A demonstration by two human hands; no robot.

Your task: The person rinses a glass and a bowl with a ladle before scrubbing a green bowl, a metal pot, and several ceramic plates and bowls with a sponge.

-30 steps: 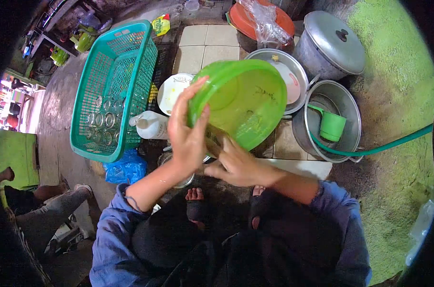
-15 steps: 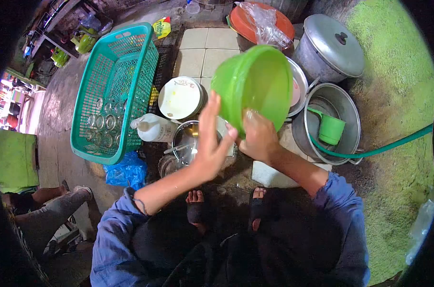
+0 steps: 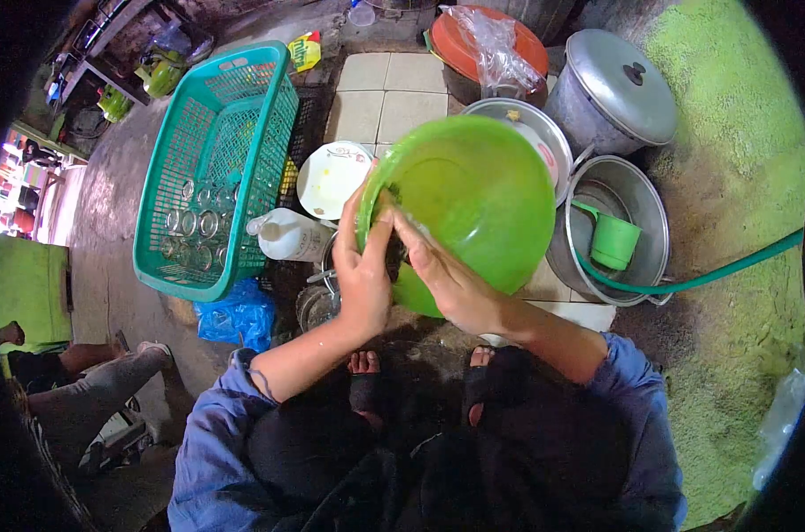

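Observation:
A green basin (image 3: 482, 204) is held up in front of me, its wet inside turned toward my face. My left hand (image 3: 367, 270) grips its left rim, fingers behind the wall. My right hand (image 3: 447, 279) presses against the inside near the same rim, fingers together; a dark scrap shows between the two hands, too small to name. Behind the basin's left side lie stacked white plates (image 3: 333, 177), beside a white pump bottle (image 3: 287, 235). A metal bowl (image 3: 544, 133) is partly hidden behind the basin.
A teal basket (image 3: 283, 97) with glass jars stands left, a blue bag (image 3: 236, 317) below it. On the right are a lidded pot (image 3: 611, 89) and an open pot (image 3: 651, 199) holding a green dipper (image 3: 614, 241), crossed by a green hose (image 3: 730, 273). Someone's leg (image 3: 101, 386) shows lower left.
The basin has turned to face me and moved lower. My left hand has gone from flat beside it to gripping its rim, and my right hand has moved left along the inside.

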